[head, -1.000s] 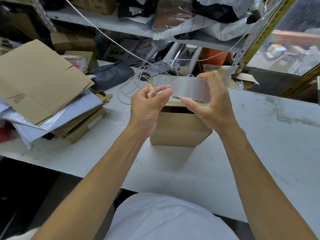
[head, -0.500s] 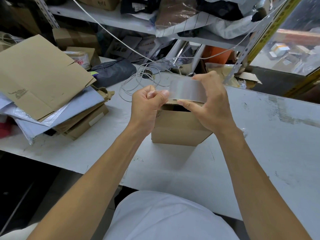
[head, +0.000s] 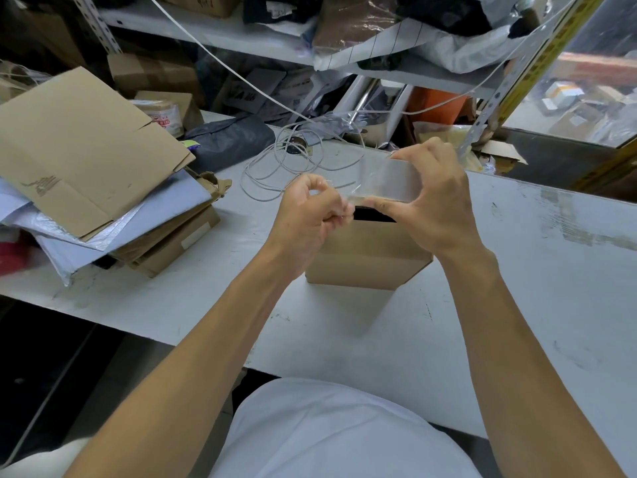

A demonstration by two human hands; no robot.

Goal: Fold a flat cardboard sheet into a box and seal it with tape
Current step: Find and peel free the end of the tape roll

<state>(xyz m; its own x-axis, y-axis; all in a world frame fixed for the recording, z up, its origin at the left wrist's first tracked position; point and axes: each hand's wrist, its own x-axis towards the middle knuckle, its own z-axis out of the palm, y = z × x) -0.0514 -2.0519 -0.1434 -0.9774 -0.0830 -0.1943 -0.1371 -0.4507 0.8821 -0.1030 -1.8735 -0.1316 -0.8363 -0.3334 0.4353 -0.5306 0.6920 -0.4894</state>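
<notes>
Clear tape was what both hands were busy with, held up in the air over the half-made box. The right hand gripped the roll, thumb under its near edge and fingers curled over the far side. The left hand sat just beside it, to its left, fingers curled and pinching what looked like the loose end of the tape; the strip itself was too thin and glassy to trace fully. So the tape's long axis ran sideways, from one hand across to the other.

That box stood on the white desk, directly below and slightly nearer the body than the two hands, its dark opening showing just under the right thumb. Both hands were about equally close to it. In my judgement the next move hinged on this: the tape was already above the box, so the stretched length only needed to come straight down onto it, with the left hand leading the free end.
</notes>
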